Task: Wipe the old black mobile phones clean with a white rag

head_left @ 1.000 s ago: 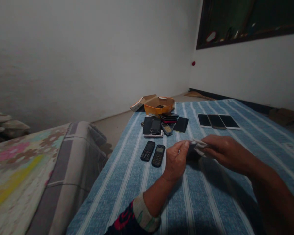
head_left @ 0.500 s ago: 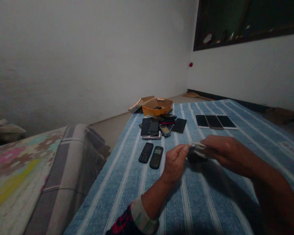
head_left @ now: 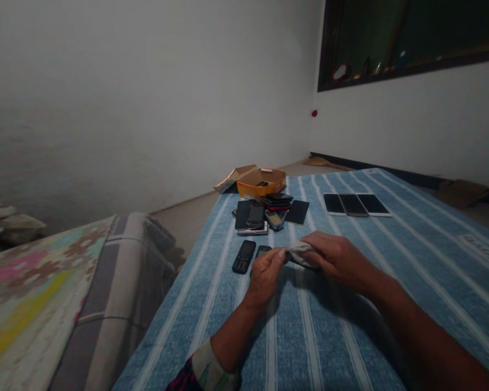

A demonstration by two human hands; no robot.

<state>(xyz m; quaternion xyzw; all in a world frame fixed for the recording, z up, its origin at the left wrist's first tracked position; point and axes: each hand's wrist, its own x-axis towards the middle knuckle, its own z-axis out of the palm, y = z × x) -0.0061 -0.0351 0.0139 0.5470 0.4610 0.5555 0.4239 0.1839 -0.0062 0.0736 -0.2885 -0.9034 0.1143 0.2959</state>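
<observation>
My left hand (head_left: 264,277) is closed, thumb and fingers pinching the near end of a dark, flat phone, mostly hidden. A pale grey cloth (head_left: 300,251) lies over that phone, gripped by my right hand (head_left: 342,259), whose fingers wrap around it. Both hands are close together above the striped cloth cover. Just beyond my left hand lies a black keypad phone (head_left: 244,257); a second keypad phone (head_left: 263,250) is partly covered by the hand.
Farther back, several phones (head_left: 255,215) are piled before an open yellow-orange box (head_left: 250,189). Three large-screen phones (head_left: 356,205) lie side by side at the right. A blue striped cover (head_left: 212,304) spreads underneath. At left stands furniture under a flowered cloth (head_left: 20,282).
Both hands have moved left together with the phone and cloth. My left hand now covers part of the second keypad phone. The view has shifted slightly.
</observation>
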